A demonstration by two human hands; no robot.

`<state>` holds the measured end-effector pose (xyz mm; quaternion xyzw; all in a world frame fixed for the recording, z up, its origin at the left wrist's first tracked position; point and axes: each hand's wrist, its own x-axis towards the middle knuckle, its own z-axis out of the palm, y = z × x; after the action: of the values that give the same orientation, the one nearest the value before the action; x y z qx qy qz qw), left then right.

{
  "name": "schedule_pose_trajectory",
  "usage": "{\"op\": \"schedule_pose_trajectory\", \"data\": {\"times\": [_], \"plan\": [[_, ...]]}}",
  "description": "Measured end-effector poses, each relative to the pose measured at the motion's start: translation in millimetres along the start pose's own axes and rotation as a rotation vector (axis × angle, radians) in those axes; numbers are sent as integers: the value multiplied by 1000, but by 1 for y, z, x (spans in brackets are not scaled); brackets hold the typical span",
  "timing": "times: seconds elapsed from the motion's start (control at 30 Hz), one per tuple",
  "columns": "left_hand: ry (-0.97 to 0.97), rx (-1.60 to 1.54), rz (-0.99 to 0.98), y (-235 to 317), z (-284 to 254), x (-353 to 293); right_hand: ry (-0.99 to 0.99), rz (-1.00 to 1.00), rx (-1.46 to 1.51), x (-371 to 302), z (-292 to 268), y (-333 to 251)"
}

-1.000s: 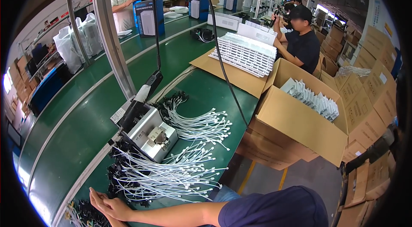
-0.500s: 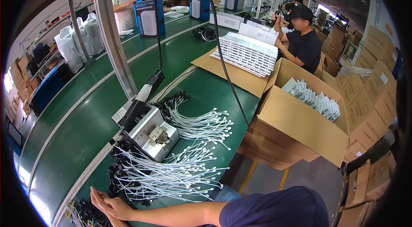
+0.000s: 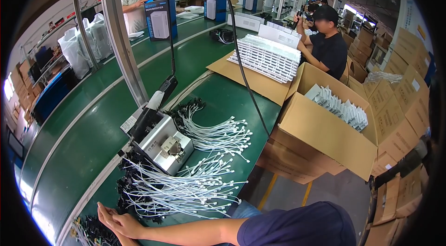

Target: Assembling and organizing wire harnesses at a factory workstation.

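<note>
At the lower left, my two hands rest together beside the bench. My right hand (image 3: 131,226), its forearm stretching across from a dark blue sleeve, lies against my left hand (image 3: 106,215). The left hand's fingers point away, stretched out; the right hand's fingers are partly hidden. No object shows in either hand. Nearest to them is a pile of white cables (image 3: 181,195) with black ends on the left and small white connectors on the right. Behind it stands a silver metal box device (image 3: 160,146) with a black-and-white corded tool, and a second cable bundle (image 3: 218,134).
A metal post (image 3: 121,37) rises beside the green conveyor (image 3: 88,130). A black cord (image 3: 244,65) hangs across the view. At right, an open carton (image 3: 325,130) holds white slatted parts; a stack of white grilles (image 3: 267,58) lies behind. A person in black (image 3: 330,53) works beyond.
</note>
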<state>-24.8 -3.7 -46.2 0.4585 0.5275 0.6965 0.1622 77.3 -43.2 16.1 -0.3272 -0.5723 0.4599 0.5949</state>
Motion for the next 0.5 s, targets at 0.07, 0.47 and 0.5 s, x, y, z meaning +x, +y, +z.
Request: {"op": "schedule_pose_trajectory", "data": {"times": [0.07,0.47,0.5], "plan": [[-6,-7,-9,-7,-11,5,-15,13,-8,0,1,-2],[-58,-56,-70,-14,-13,10,28,7,25,1,3,2],[-61,-59,-72,-18,-19,13,26,4,26,2,3,1]]}}
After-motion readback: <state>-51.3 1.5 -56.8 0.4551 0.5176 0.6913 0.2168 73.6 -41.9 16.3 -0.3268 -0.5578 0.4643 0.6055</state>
